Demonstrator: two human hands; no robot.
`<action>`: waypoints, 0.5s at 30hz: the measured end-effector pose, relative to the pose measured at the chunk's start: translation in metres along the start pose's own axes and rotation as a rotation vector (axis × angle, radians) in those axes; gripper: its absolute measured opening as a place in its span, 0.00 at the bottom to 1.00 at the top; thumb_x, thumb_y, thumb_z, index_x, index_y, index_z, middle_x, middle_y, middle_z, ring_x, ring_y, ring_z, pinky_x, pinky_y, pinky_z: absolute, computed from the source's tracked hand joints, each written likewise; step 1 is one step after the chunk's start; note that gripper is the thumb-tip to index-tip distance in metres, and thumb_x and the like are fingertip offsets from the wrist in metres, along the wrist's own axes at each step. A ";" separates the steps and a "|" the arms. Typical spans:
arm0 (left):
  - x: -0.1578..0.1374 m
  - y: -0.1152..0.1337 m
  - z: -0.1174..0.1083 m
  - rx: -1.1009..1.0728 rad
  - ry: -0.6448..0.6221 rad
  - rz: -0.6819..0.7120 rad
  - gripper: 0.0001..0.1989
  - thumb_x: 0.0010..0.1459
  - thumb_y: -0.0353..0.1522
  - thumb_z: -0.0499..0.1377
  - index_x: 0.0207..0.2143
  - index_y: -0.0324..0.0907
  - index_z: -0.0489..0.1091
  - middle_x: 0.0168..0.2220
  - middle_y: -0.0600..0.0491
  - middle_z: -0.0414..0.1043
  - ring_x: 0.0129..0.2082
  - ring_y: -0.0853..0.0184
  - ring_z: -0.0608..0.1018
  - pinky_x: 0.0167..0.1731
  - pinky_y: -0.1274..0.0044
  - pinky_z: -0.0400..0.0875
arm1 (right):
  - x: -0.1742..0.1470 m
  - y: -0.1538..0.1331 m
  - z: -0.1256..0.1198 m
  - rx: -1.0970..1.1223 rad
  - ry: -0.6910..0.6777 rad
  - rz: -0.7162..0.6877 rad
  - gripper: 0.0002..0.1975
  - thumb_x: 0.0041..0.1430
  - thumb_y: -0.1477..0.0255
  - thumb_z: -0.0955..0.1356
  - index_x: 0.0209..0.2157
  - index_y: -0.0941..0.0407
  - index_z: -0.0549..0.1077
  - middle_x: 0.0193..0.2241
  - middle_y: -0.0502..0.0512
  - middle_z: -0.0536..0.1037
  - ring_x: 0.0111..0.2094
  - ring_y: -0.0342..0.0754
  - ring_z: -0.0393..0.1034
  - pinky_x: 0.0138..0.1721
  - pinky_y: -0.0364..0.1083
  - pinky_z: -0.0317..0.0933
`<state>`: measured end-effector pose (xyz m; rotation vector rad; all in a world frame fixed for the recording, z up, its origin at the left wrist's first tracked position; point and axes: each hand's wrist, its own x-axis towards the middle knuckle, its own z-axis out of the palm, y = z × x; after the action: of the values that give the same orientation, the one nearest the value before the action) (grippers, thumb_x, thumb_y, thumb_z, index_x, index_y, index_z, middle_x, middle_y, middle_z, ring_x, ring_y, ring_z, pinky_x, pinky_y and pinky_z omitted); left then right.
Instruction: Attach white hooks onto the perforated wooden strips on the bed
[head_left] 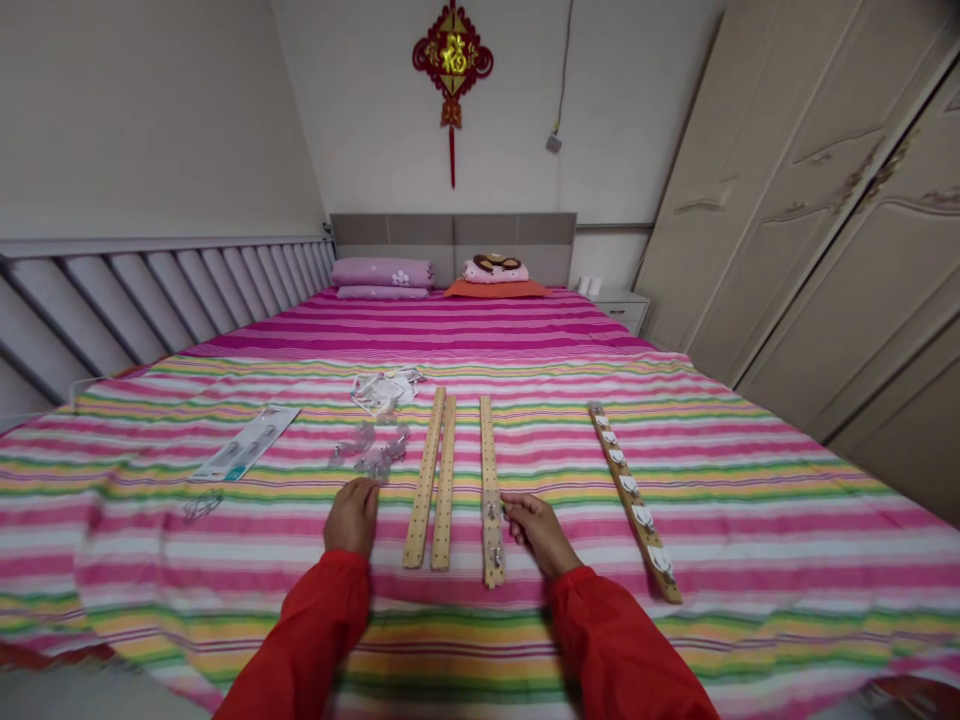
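Observation:
My left hand (351,515) is closed, its fingertips at the near edge of a loose pile of clear adhesive hooks (382,460); what is between them is hidden. My right hand (541,532) pinches at the right edge of a clear hook (491,510) lying on a narrow wooden strip (487,440) with rows of small holes. Another clear hook (495,556) sits lower on that strip, near its front end. Between my hands, two more holed strips, a left one (426,480) and a right one (445,490), lie side by side.
A darker strip (622,470) with several white hooks lies at the right. Tangled white pieces (386,388) lie beyond the pile. At the left are a hook package (247,443) and a small wire-like item (202,506). Striped cloth (420,640) covers the bed; a rail (165,290) borders it.

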<state>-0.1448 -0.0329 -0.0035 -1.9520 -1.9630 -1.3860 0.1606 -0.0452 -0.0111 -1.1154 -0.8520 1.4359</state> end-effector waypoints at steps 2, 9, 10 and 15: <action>0.003 0.005 -0.008 -0.069 0.060 -0.079 0.12 0.53 0.38 0.54 0.32 0.42 0.73 0.36 0.46 0.74 0.40 0.59 0.73 0.44 0.68 0.67 | 0.000 0.000 0.000 0.003 0.001 -0.001 0.12 0.38 0.73 0.71 0.30 0.61 0.76 0.13 0.46 0.69 0.12 0.38 0.58 0.12 0.38 0.49; 0.020 0.035 -0.024 -0.711 0.136 -0.877 0.05 0.47 0.31 0.62 0.28 0.38 0.72 0.22 0.55 0.72 0.23 0.73 0.72 0.22 0.82 0.65 | -0.001 0.001 0.000 0.002 0.003 -0.013 0.12 0.39 0.72 0.71 0.30 0.60 0.76 0.13 0.45 0.69 0.12 0.37 0.58 0.12 0.38 0.49; 0.021 0.039 -0.025 -0.807 0.132 -0.962 0.03 0.48 0.29 0.61 0.28 0.37 0.72 0.21 0.56 0.72 0.21 0.74 0.72 0.20 0.84 0.64 | -0.001 0.001 0.000 0.000 0.005 -0.013 0.12 0.39 0.72 0.71 0.30 0.60 0.76 0.13 0.45 0.69 0.12 0.37 0.57 0.12 0.38 0.49; 0.027 0.043 -0.023 -1.196 0.085 -1.266 0.08 0.57 0.21 0.52 0.26 0.36 0.67 0.22 0.53 0.72 0.19 0.75 0.75 0.19 0.86 0.70 | -0.001 0.001 0.000 -0.006 0.006 -0.020 0.12 0.39 0.71 0.71 0.29 0.60 0.76 0.12 0.45 0.69 0.11 0.38 0.57 0.12 0.38 0.48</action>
<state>-0.1275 -0.0338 0.0491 -0.2483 -2.6626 -3.3496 0.1604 -0.0462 -0.0119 -1.1121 -0.8617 1.4140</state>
